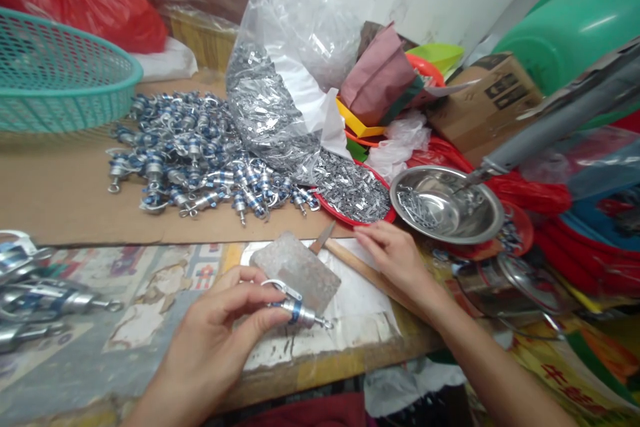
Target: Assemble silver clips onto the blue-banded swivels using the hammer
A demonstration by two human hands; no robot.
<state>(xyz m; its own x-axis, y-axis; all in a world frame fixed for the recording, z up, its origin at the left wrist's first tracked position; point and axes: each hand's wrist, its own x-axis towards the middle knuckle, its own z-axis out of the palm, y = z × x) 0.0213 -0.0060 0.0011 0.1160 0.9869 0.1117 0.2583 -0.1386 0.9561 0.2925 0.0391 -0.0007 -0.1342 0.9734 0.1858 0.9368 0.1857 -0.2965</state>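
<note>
My left hand [220,327] pinches a small silver-and-blue metal cylinder fitting [297,310] between thumb and fingers. It has a white loop at one end and a small ring at the other. Beneath it lies a flat grey metal block [293,263] on the bench. My right hand [395,257] is by the near rim of a red plate [327,208] heaped with small flat metal pieces [350,187]. Its fingertips are drawn together, and what they hold, if anything, cannot be made out. A wooden-handled hammer [360,269] lies under and beside that hand.
Many similar fittings [195,140] are piled on cardboard, with several more [45,300] at the left edge. A clear bag [270,100] of metal pieces leans behind the plate. Right of it stand a steel bowl [470,213] and a grey bar [555,117]. A turquoise basket [65,103] sits left.
</note>
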